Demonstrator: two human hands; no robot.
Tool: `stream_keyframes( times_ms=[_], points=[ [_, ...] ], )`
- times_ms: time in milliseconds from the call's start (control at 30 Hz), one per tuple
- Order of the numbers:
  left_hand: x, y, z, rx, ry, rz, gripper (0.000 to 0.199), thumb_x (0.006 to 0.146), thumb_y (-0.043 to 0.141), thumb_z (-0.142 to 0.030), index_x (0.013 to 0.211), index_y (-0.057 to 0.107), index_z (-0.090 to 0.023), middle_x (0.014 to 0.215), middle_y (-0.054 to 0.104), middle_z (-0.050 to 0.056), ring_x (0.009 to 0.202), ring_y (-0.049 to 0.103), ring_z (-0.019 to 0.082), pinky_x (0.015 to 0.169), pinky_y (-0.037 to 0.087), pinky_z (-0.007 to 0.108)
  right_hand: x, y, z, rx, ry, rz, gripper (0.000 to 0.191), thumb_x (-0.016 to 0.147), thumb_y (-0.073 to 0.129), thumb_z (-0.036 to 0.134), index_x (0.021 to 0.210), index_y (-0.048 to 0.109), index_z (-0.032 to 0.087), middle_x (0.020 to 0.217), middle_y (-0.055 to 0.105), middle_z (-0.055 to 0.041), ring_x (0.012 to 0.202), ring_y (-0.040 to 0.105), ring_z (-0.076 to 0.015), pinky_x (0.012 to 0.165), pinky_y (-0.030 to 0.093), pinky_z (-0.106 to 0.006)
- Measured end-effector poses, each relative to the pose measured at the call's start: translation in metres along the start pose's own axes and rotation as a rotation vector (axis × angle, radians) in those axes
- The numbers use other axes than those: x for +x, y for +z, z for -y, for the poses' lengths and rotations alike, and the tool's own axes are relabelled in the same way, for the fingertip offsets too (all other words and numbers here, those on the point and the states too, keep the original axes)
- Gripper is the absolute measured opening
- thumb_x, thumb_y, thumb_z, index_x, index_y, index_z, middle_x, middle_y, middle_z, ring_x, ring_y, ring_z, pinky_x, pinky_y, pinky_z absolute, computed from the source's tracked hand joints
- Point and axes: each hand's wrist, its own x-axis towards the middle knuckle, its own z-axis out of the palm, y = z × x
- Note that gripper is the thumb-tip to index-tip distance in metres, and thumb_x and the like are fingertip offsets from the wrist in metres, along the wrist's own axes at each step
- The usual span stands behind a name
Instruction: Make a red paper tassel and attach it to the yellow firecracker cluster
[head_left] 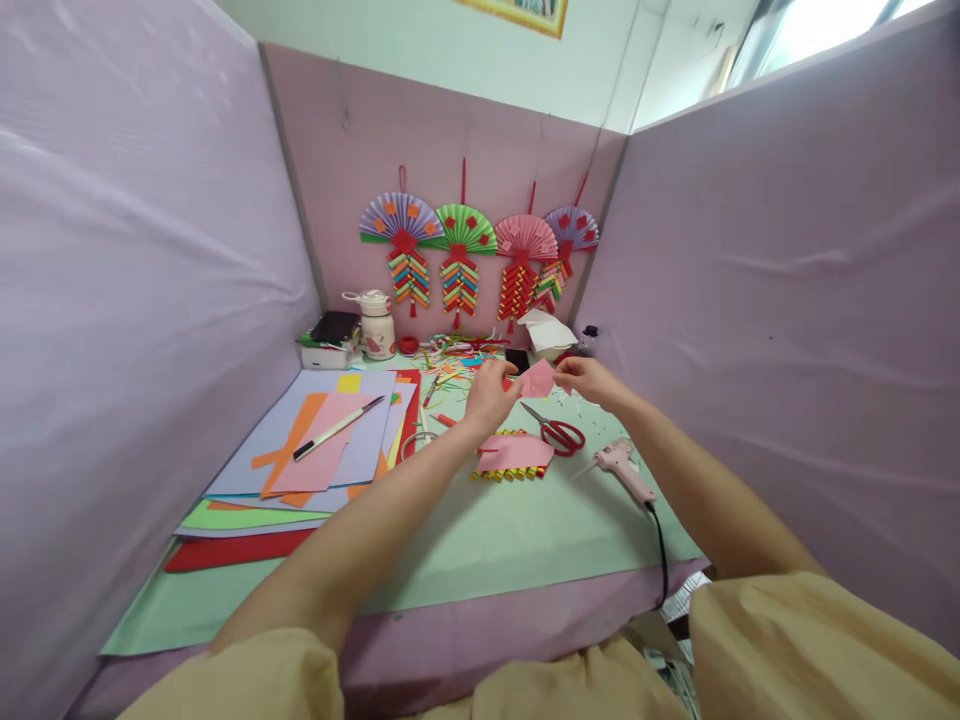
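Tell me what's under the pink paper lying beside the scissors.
Colourful rolls peek out along the near and far edges of the pink paper. Their middles, and anything else beneath, are covered.

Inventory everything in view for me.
table: one, green, centre
paper: at least one, pink, held
rolls: several, mixed, centre
cutout: one, pink, on rolls
scissors: one, red handles, centre right
glue gun: one, pink, right
sheets: many, mixed, left
pen: one, white, on sheets
bottle: one, white, back left
box: one, white, back left
fans: four, purple, green, pink, back
scraps: many, mixed, back
picture: one, gold, top
left hand: one, bare, on paper
right hand: one, bare, on paper
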Motion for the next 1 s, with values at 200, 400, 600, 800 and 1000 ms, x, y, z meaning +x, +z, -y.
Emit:
stream_keyframes(
  times_ms=[200, 400, 600, 800, 1000],
  points=[
    [0.034, 0.06, -0.01, 0.059, -0.134, 0.147, 0.019, 0.079, 0.066, -0.032, 0.09, 0.071, -0.017, 0.098, 0.065, 0.01, 0.105, 0.052, 0.024, 0.096, 0.038, 0.036, -0.007, -0.012, -0.013, -0.037, 0.028, -0.098, 0.017, 0.073, 0.058, 0.033, 0.069, 0.053, 0.018, 0.054, 0.05, 0.0038, 0.046, 0.039, -0.007, 0.042, 0.028, -0.019],
    [0.053, 0.106, -0.019, 0.033, -0.201, 0.228, 0.017, 0.076, 0.069, -0.034, 0.085, 0.075, -0.02, 0.095, 0.069, 0.008, 0.102, 0.055, 0.024, 0.093, 0.039, 0.035, -0.005, -0.029, -0.038, -0.174, 0.091, -0.238, 0.01, 0.075, 0.057, 0.026, 0.074, 0.06, 0.016, 0.062, 0.058, 0.0003, 0.055, 0.049, -0.0105, 0.052, 0.037, -0.021],
    [0.068, 0.136, -0.025, 0.03, -0.275, 0.261, 0.021, 0.078, 0.068, -0.037, 0.087, 0.076, -0.019, 0.087, 0.072, 0.009, 0.09, 0.061, 0.023, 0.082, 0.043, 0.032, 0.0, -0.038, -0.053, -0.38, 0.096, -0.413, 0.022, 0.08, 0.056, 0.023, 0.098, 0.068, 0.019, 0.108, 0.064, -0.0102, 0.104, 0.052, -0.0254, 0.084, 0.038, -0.036],
    [0.062, 0.128, -0.013, 0.015, -0.199, 0.296, 0.021, 0.079, 0.067, -0.037, 0.089, 0.076, -0.021, 0.084, 0.073, 0.006, 0.083, 0.063, 0.021, 0.073, 0.045, 0.029, -0.001, -0.026, -0.051, -0.436, 0.027, -0.326, 0.016, 0.08, 0.058, 0.029, 0.084, 0.072, 0.024, 0.101, 0.068, -0.006, 0.106, 0.05, -0.0281, 0.09, 0.032, -0.041],
    [0.054, 0.107, -0.005, 0.023, -0.092, 0.279, 0.018, 0.08, 0.066, -0.033, 0.088, 0.077, -0.02, 0.091, 0.071, 0.008, 0.091, 0.061, 0.022, 0.08, 0.044, 0.03, 0.004, -0.014, -0.046, -0.408, 0.018, -0.242, 0.013, 0.075, 0.057, 0.027, 0.074, 0.07, 0.022, 0.077, 0.069, -0.0023, 0.085, 0.056, -0.0207, 0.081, 0.035, -0.035]
  ],
)
